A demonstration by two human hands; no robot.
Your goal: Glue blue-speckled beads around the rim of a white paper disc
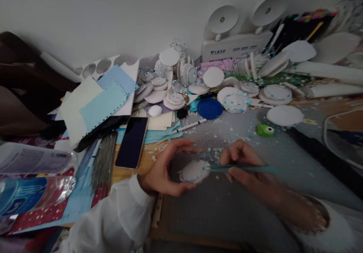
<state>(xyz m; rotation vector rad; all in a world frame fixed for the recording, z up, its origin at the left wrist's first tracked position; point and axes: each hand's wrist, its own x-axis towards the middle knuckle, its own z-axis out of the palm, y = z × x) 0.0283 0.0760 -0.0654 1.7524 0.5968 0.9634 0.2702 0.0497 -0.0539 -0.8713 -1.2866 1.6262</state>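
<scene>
A small white disc (195,171) with blue specks round its rim sits over the grey mat. My left hand (167,169) curves around it like a C, thumb close along the near edge and fingers apart beyond the far edge; whether the thumb presses on it I cannot tell. In my right hand (241,164) is a pair of slim teal tweezers (218,168), smeared by motion, pinched between thumb and fingers. Their tip meets the disc's right edge. White and blue crumbs (212,152) are scattered just beyond both hands.
Many white discs (236,100) with blue beads crowd the back. A blue lid (210,108), white pen (189,125) and green toy (265,130) lie nearer. On the left are a phone (132,142), coloured cards (103,105), wires (104,162) and plastic bottles (36,192).
</scene>
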